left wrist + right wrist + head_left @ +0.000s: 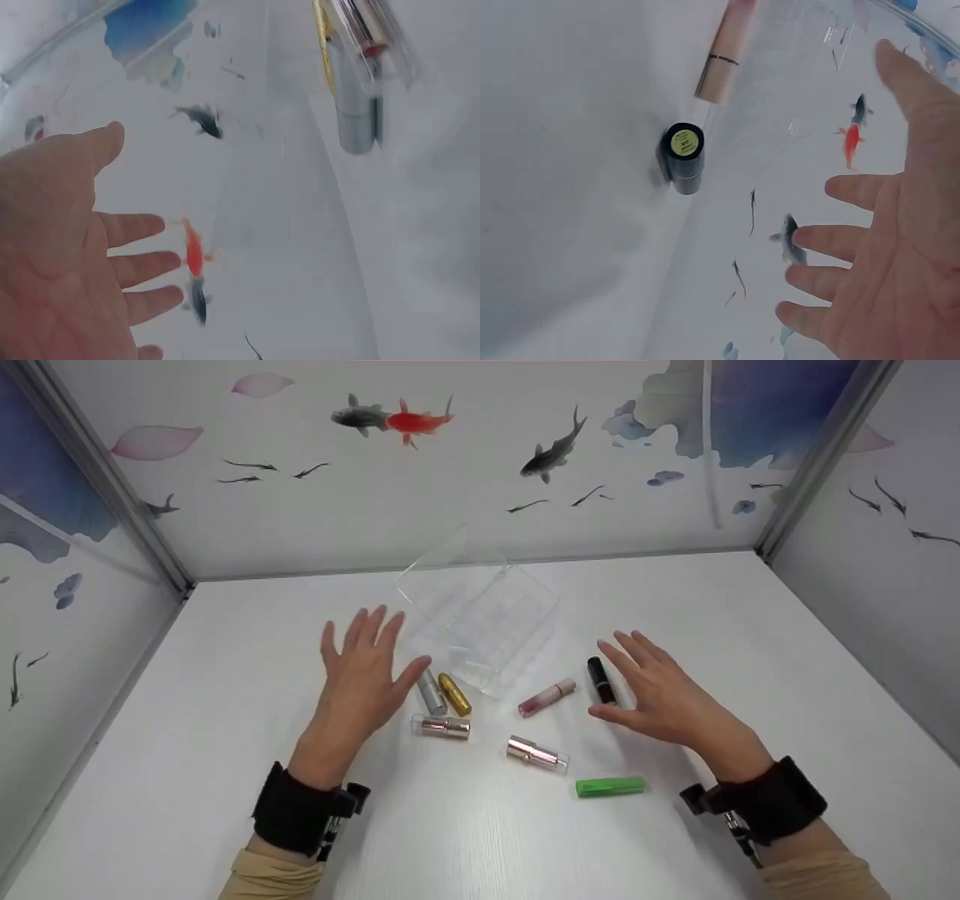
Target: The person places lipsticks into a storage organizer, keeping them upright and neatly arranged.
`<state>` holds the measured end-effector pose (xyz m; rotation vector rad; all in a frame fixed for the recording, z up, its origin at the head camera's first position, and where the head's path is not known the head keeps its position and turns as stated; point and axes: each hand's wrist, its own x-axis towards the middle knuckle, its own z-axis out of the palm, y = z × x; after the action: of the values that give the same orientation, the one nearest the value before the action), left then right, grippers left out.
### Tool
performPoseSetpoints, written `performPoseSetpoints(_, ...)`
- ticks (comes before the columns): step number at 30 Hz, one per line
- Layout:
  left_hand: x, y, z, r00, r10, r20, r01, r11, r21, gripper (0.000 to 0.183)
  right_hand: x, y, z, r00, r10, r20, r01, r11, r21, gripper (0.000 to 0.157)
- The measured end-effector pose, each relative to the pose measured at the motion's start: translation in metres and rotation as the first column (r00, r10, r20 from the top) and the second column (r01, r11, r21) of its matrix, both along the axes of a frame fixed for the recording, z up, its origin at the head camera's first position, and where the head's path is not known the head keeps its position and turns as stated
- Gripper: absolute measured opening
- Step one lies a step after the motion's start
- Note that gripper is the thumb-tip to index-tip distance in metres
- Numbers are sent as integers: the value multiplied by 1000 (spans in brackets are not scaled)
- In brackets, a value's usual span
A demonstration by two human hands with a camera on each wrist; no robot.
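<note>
Left hand (357, 687): fingers spread; silver cylindrical tube (433, 695) lies just right of it, near the thumb tip, long axis roughly fore-aft. Glossy black cylindrical tube (601, 681), similarly aligned on white table (450, 840), lies just left of the nearer right hand (667, 697); fingers spread.

Two metallic tubes with clear ends (442, 727) (538, 754), one silver tube (432, 694), one gold tube (454, 694), one pink tube (547, 697), one black tube (601, 680) and one green tube (610, 787) are counted, seven in all. One clear box (502, 615) with one lid (454, 577) and one white table (450, 840) are seen. Two hands (360, 682) (664, 694) are shown, and two black wristbands (296, 814) (776, 802), two tan sleeves (274, 877) (825, 877) and one red printed fish (416, 421) are counted besides.
</note>
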<state>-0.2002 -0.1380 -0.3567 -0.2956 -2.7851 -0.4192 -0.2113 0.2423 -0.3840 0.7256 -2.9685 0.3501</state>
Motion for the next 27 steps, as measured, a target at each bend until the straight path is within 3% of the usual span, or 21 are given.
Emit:
performPoseSetpoints(2,6,16,1,996,-87,-10,87,996,13,57,4,-2,3,1000,21,-1,-21,999,-25,81)
performPoseSetpoints(5,16,39,1,975,-222,1,222,975,29,42,9,-5,8,998,56,21,-55,997,-55,68)
performPoseSetpoints(9,27,69,-3,922,-384,39,384,923,12,29,14,-7,15,984,123,128,-118,992,-46,53)
performPoseSetpoints(12,32,89,-8,875,-474,100,477,879,-10,22,17,-7,18,952,156,265,-153,988,-33,51)
performPoseSetpoints(15,36,107,-16,836,-525,157,538,842,-49,18,18,-7,18,908,158,388,-169,986,-5,52)
performPoseSetpoints(20,39,132,-29,789,-559,256,601,789,-129,16,21,-15,14,844,118,524,-199,975,101,43)
performPoseSetpoints(24,42,147,-34,755,-576,314,638,757,-143,20,25,-24,9,802,129,583,-242,963,118,39)
performPoseSetpoints(27,43,157,-36,738,-581,344,649,751,-124,22,26,-27,6,785,157,599,-262,961,91,37)
